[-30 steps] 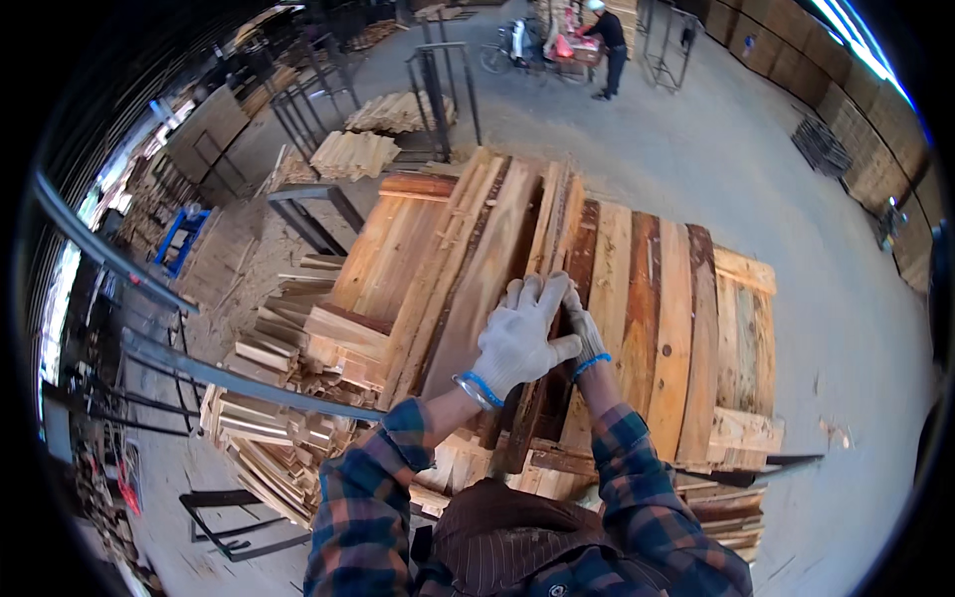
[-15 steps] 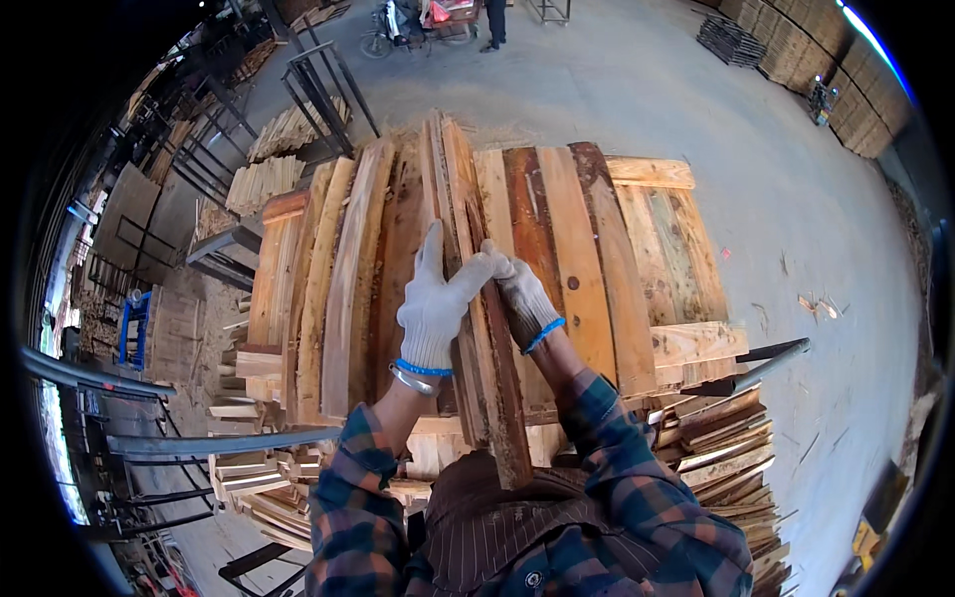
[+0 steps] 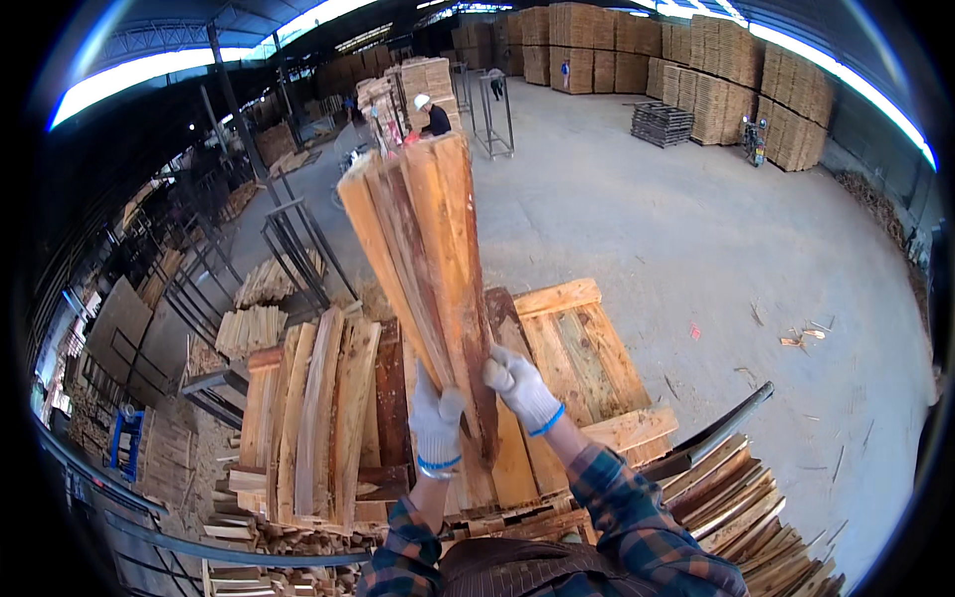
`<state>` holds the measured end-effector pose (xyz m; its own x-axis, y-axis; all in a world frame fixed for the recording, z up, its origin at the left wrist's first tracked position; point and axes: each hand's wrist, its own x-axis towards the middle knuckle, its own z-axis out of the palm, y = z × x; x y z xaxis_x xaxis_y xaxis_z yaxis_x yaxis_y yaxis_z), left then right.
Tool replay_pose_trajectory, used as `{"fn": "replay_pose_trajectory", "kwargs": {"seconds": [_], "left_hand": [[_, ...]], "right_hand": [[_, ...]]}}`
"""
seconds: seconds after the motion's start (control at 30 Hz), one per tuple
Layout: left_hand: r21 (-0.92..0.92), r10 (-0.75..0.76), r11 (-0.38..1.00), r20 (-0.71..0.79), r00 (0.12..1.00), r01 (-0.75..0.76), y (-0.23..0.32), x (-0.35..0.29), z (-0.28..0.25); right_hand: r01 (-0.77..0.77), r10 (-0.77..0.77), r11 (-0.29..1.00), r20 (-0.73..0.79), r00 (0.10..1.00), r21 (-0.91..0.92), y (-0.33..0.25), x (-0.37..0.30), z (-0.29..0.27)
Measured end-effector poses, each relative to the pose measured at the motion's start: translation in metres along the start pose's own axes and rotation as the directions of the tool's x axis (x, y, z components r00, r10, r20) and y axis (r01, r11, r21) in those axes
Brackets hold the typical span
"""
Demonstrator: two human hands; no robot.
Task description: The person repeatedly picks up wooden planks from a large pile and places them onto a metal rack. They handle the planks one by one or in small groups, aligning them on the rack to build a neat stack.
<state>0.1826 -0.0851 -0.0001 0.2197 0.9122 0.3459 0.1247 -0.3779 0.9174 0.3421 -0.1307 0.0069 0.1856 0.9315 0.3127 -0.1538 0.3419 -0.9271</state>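
A bundle of several rough wooden boards (image 3: 430, 261) is raised in front of me, its far ends tilted up and fanned slightly apart. On the bundle's left side, near its lower end, my left hand (image 3: 436, 426) is closed, in a white knit glove with a blue cuff. Also gloved, my right hand (image 3: 523, 390) grips the right edge with curled fingers. Beneath the bundle lies a layer of boards (image 3: 316, 423) side by side on the stack. Cross boards (image 3: 559, 297) show at the stack's right end, under paler planks.
Metal bars (image 3: 721, 423) flank the stack at right and left. More boards (image 3: 731, 512) are piled near me on the right. Dark metal frames (image 3: 298, 249) stand at left. Farther off are a person in a white cap (image 3: 435, 117) and tall wood stacks (image 3: 724, 85).
My view has tilted up toward the far hall. Both hands have lifted boards off the layer, and the held bundle is now wider, its far ends raised.
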Motion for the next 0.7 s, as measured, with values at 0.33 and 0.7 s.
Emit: {"fn": "replay_pose_trajectory", "kwargs": {"seconds": [0.33, 0.7], "left_hand": [[0.11, -0.068, 0.992, 0.101, 0.993, 0.057, 0.07, -0.029, 0.055], [0.13, -0.603, 0.793, 0.307, 0.736, 0.596, 0.025, -0.03, 0.23]], "right_hand": [[0.045, -0.075, 0.992, -0.253, 0.964, -0.12, -0.042, -0.038, -0.048], [-0.659, 0.347, 0.683, -0.655, 0.672, -0.315, -0.01, -0.102, -0.256]]}}
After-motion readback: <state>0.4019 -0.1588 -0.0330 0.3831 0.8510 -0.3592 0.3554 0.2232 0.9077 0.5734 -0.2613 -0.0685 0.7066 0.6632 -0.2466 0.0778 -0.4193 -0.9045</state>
